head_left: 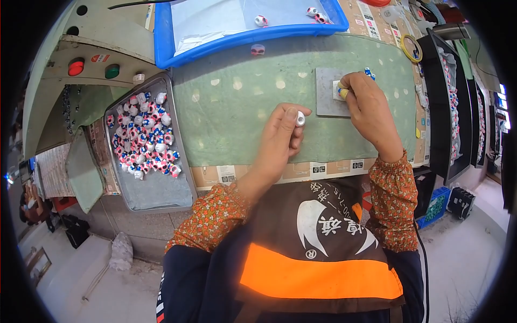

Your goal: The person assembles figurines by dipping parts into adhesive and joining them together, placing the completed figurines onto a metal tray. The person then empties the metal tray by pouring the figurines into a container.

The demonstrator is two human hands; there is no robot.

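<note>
Over the middle of the green mat, my left hand is closed around a small white figurine head, held between thumb and fingers with a round hole facing up. My right hand pinches a small blue piece over a white pad that lies on a square grey plate. Yellow covers show at its fingertips, and the fingers hide most of the piece. Just behind the right hand is another small blue-and-white piece, partly hidden.
A metal tray of many pink, white and blue figurines stands at the left. At the back, a blue plastic bin holds a few more. One pink-and-white head lies on the mat. Dark racks line the right side.
</note>
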